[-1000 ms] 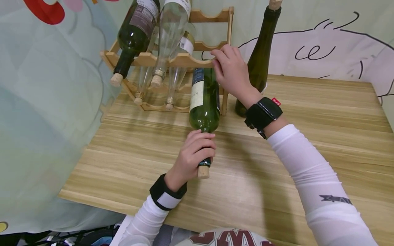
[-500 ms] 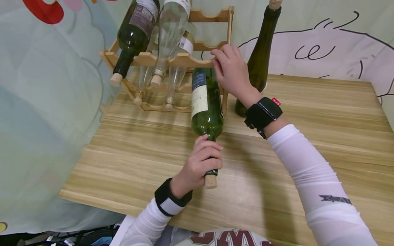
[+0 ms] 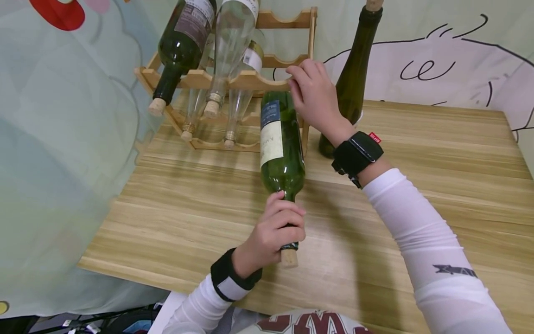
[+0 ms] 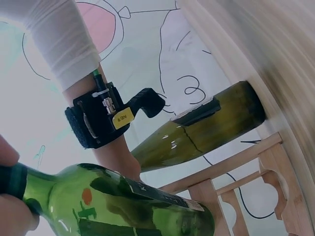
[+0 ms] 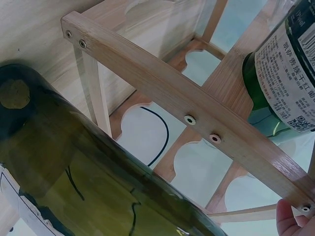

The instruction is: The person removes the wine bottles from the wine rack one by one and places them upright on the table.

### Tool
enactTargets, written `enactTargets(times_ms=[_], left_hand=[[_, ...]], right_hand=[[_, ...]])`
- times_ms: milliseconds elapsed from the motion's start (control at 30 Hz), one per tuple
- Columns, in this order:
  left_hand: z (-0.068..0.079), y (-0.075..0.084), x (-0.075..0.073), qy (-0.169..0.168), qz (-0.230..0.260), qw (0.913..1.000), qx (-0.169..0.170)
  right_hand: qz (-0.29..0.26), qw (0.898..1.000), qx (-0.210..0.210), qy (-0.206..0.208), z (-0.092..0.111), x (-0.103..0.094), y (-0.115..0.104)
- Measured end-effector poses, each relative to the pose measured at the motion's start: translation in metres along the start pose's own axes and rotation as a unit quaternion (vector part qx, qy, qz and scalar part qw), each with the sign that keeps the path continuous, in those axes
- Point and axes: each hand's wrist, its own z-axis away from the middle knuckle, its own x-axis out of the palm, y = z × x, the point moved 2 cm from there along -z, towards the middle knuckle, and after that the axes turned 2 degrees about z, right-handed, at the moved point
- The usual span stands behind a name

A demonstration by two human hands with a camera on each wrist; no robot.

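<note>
My left hand (image 3: 271, 232) grips a green wine bottle (image 3: 283, 139) by its neck, the corked end pointing toward me. The base end of this bottle is at the lower right of the wooden wine rack (image 3: 258, 82), just below the upper front rail. In the left wrist view, fingers (image 4: 15, 211) wrap the neck of the green bottle (image 4: 128, 206). My right hand (image 3: 314, 95) holds the right front corner of the rack, with a fingertip on the end of the side rail (image 5: 147, 86) in the right wrist view.
A tall dark olive bottle (image 3: 352, 79) stands upright beside the rack, close behind my right hand. On the rack lie a dark wine bottle (image 3: 183, 46), a clear bottle (image 3: 233, 35) and other clear ones below. The wooden table (image 3: 175, 222) spreads underneath; a printed curtain hangs behind.
My left hand has drawn the green wine bottle toward me and slightly right, so more of its label shows beneath the upper rail. My right hand stays on the rack corner.
</note>
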Motion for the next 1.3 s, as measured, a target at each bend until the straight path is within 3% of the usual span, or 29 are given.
enactTargets(times_ms=[267, 433, 567, 700, 800, 933, 1067, 1167, 1300], left_hand=[[-0.004, 0.003, -0.002, 0.012, 0.016, 0.9998, -0.004], [-0.008, 0.005, -0.004, 0.032, 0.031, 0.999, 0.003], [-0.013, 0.006, -0.007, 0.053, 0.039, 0.9978, 0.009], [-0.02, 0.007, -0.012, 0.079, 0.05, 0.9956, 0.005], [-0.026, 0.009, -0.016, 0.095, 0.054, 0.994, 0.005], [-0.031, 0.015, -0.022, 0.099, 0.061, 0.9932, 0.01], [-0.035, 0.023, -0.026, 0.088, 0.088, 0.9922, 0.009], [-0.037, 0.027, -0.028, 0.075, 0.105, 0.9916, 0.006], [-0.04, 0.029, -0.03, 0.062, 0.105, 0.9925, 0.011]], right_hand=[[0.004, 1.0, -0.011, 0.0, 0.001, 0.001, 0.002], [0.02, 0.999, -0.043, -0.008, 0.008, -0.001, 0.005], [0.027, 0.996, -0.077, -0.022, 0.026, -0.005, 0.004], [-0.013, 0.992, -0.11, -0.057, 0.054, -0.01, -0.001], [-0.051, 0.984, -0.16, -0.061, 0.078, -0.008, -0.007], [-0.122, 0.966, -0.227, -0.011, 0.101, 0.005, -0.019], [-0.191, 0.948, -0.244, 0.078, 0.11, 0.013, -0.031], [-0.204, 0.938, -0.251, 0.125, 0.112, 0.014, -0.035], [-0.203, 0.933, -0.259, 0.143, 0.113, 0.013, -0.037]])
